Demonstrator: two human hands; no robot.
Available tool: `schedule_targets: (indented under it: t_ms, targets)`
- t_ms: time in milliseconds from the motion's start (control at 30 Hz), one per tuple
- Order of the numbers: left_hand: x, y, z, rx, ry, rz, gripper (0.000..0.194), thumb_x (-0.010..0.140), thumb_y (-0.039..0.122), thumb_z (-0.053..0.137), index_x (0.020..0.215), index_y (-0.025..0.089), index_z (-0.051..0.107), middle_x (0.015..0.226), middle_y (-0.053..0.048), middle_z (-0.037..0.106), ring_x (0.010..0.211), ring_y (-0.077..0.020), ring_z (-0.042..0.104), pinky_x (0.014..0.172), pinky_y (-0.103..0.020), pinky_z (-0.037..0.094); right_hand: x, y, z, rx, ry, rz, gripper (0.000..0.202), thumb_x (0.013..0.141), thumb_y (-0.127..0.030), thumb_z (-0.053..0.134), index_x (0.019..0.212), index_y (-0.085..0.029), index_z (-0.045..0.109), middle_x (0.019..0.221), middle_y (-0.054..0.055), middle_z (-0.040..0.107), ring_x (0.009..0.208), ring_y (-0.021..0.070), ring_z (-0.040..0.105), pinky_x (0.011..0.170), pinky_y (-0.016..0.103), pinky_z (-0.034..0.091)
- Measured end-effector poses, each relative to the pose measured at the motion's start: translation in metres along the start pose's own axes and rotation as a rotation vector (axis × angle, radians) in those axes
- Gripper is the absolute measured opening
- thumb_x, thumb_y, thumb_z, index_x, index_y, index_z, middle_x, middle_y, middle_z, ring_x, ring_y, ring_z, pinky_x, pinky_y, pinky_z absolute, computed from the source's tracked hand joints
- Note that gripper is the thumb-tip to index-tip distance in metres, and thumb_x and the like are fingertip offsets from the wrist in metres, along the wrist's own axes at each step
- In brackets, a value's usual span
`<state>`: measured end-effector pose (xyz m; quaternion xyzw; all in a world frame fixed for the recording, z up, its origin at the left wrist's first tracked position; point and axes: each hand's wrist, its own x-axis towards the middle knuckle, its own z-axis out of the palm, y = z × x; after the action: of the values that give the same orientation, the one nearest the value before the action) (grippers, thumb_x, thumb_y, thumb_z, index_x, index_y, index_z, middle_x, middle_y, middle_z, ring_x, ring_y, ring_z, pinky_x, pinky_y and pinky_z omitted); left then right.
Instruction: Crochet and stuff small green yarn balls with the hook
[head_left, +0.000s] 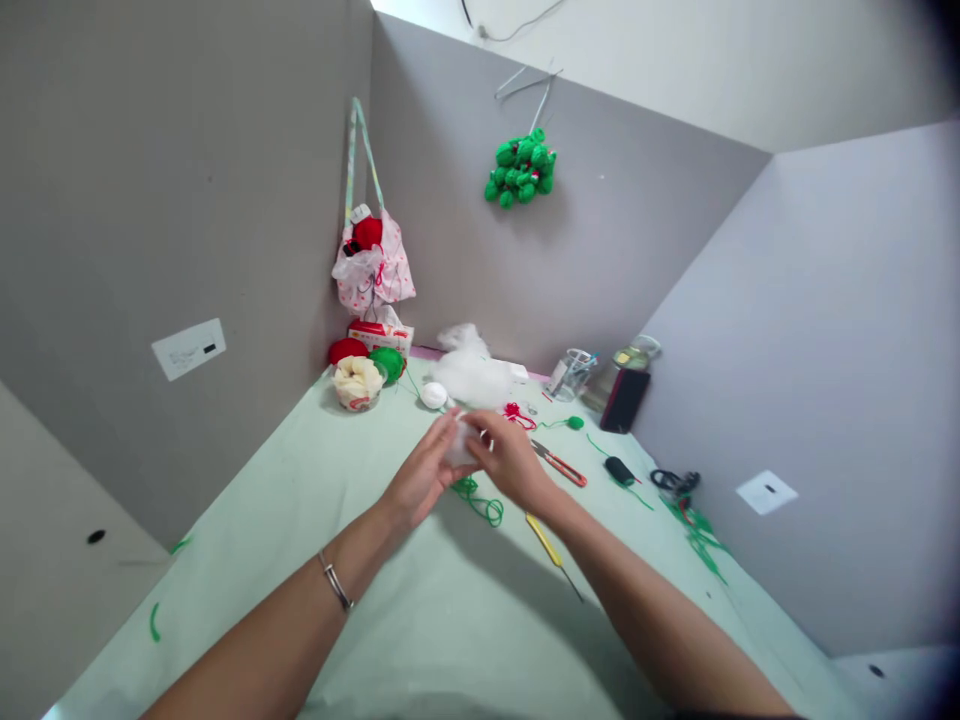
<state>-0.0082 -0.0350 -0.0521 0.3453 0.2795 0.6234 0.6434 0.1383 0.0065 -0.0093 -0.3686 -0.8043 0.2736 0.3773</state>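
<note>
Between my two hands is a small tuft of white stuffing [460, 446]. My left hand [424, 470] is closed around its left side, palm turned inward. From the right, my right hand [508, 460] pinches the tuft with curled fingers. Just beyond the hands lies a fluffy heap of white stuffing [474, 375], beside a white yarn ball [433, 395]. Loops of green yarn [481, 507] lie on the cloth under my hands. Orange-handled thread snips [561, 465] and a yellow-handled hook [546, 540] rest near my right forearm.
Yarn balls and a plastic tub of cream yarn [357, 384] stand at the back left, below a hanging pink bag [375, 265]. A glass jar [574, 374], a dark phone-like slab [626, 400] and green yarn scraps [701, 540] are on the right. Grey partitions enclose the table.
</note>
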Motion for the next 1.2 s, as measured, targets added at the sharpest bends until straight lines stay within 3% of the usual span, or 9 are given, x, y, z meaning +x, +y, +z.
schedule_targets:
  t_ms: [100, 200, 333, 467, 633, 767, 933, 1067, 1200]
  targets:
    - [-0.004, -0.005, 0.005, 0.008, -0.064, -0.049, 0.045, 0.081, 0.039, 0.082, 0.117, 0.015, 0.070, 0.112, -0.012, 0.076, 0.104, -0.0249, 0.071, 0.088, -0.033, 0.058, -0.035, -0.005, 0.003, -0.101, 0.074, -0.050, 0.028, 0.088, -0.020, 0.064, 0.114, -0.028, 0.070, 0.127, 0.013, 0.063, 0.121, 0.0326, 0.057, 0.105, 0.053, 0.047]
    - [-0.004, -0.008, 0.004, 0.025, -0.071, -0.068, 0.043, 0.084, 0.043, 0.079, 0.113, 0.014, 0.071, 0.110, -0.011, 0.076, 0.101, -0.0226, 0.071, 0.086, -0.030, 0.057, -0.045, -0.004, -0.007, -0.218, 0.030, -0.130, 0.045, 0.089, -0.028, 0.070, 0.132, -0.030, 0.062, 0.136, 0.014, 0.058, 0.123, 0.0331, 0.056, 0.103, 0.051, 0.049]
    - [-0.005, -0.010, 0.001, 0.055, -0.114, -0.119, 0.048, 0.089, 0.055, 0.071, 0.110, 0.012, 0.072, 0.112, -0.014, 0.075, 0.101, -0.0244, 0.070, 0.084, -0.035, 0.059, -0.043, 0.009, -0.013, -0.211, -0.033, -0.117, 0.027, 0.090, -0.017, 0.060, 0.113, -0.028, 0.070, 0.107, 0.009, 0.066, 0.093, 0.0248, 0.064, 0.082, 0.040, 0.054]
    - [-0.005, -0.013, -0.001, 0.118, -0.089, -0.119, 0.029, 0.080, 0.034, 0.084, 0.099, 0.016, 0.070, 0.099, -0.004, 0.074, 0.095, -0.0178, 0.069, 0.087, -0.031, 0.058, -0.036, 0.018, -0.012, -0.107, 0.017, -0.071, 0.018, 0.086, -0.012, 0.056, 0.090, -0.022, 0.071, 0.087, 0.005, 0.067, 0.074, 0.0180, 0.060, 0.071, 0.033, 0.050]
    - [0.002, -0.018, -0.012, 0.234, 0.009, -0.138, 0.019, 0.094, 0.030, 0.070, 0.104, 0.014, 0.068, 0.102, -0.005, 0.071, 0.087, -0.0179, 0.069, 0.079, -0.036, 0.060, -0.033, -0.007, -0.046, 0.152, 0.005, -0.104, 0.023, 0.089, -0.040, 0.064, 0.075, -0.021, 0.065, 0.064, 0.001, 0.062, 0.049, 0.0134, 0.053, 0.043, 0.026, 0.042]
    - [0.010, -0.019, -0.024, 0.260, 0.110, -0.161, 0.035, 0.098, 0.035, 0.065, 0.127, 0.017, 0.063, 0.125, -0.011, 0.067, 0.104, -0.0240, 0.069, 0.087, -0.045, 0.060, -0.029, -0.046, -0.110, 0.364, 0.244, -0.269, 0.032, 0.083, -0.057, 0.070, 0.077, -0.028, 0.058, 0.073, -0.001, 0.055, 0.052, 0.0117, 0.048, 0.041, 0.024, 0.038]
    - [0.013, -0.016, -0.029, 0.242, 0.176, -0.173, 0.037, 0.098, 0.036, 0.065, 0.129, 0.017, 0.062, 0.129, -0.011, 0.066, 0.108, -0.0253, 0.068, 0.090, -0.047, 0.059, 0.030, -0.043, -0.136, 0.093, 0.701, -0.419, 0.015, 0.093, -0.031, 0.061, 0.108, -0.030, 0.063, 0.100, 0.004, 0.061, 0.083, 0.0175, 0.065, 0.068, 0.032, 0.055]
    - [0.013, -0.011, -0.027, 0.252, 0.177, -0.202, 0.036, 0.098, 0.038, 0.064, 0.128, 0.017, 0.063, 0.126, -0.011, 0.067, 0.105, -0.0243, 0.068, 0.088, -0.045, 0.060, 0.058, -0.004, -0.096, -0.528, 0.253, 0.044, 0.047, 0.095, -0.018, 0.055, 0.141, -0.019, 0.052, 0.143, 0.020, 0.052, 0.124, 0.0323, 0.059, 0.101, 0.049, 0.049]
    - [0.012, -0.009, -0.026, 0.275, 0.177, -0.199, 0.036, 0.098, 0.038, 0.064, 0.127, 0.016, 0.063, 0.124, -0.011, 0.067, 0.102, -0.0236, 0.069, 0.086, -0.044, 0.060, 0.016, 0.023, -0.038, -0.506, -0.018, 0.118, 0.022, 0.099, -0.027, 0.057, 0.116, -0.021, 0.070, 0.096, 0.008, 0.073, 0.090, 0.0232, 0.069, 0.083, 0.035, 0.053]
